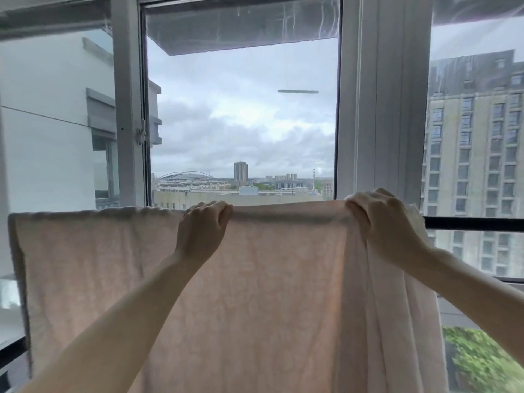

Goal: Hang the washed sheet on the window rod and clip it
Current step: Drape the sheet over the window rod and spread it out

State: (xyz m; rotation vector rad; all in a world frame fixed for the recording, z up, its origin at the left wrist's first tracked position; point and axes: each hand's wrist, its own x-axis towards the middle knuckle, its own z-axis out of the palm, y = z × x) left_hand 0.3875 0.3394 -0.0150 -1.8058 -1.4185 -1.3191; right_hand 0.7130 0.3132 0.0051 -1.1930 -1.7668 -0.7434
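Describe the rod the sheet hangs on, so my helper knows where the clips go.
Look at the big window frame ahead. Low across it runs a dark horizontal rod, bare only right of the right hand. Unlike the pale upright frame bars, it is black and carries the pink sheet.

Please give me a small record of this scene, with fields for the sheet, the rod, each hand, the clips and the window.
sheet: pale pink sheet draped over the rod, spread flat at left, bunched in folds at right
rod: black rod, bare at the right end
left hand: left hand grips the sheet's top edge near the middle
right hand: right hand grips the bunched part at the top
clips: none visible
window: white window frame, middle pane appears open to a cloudy sky
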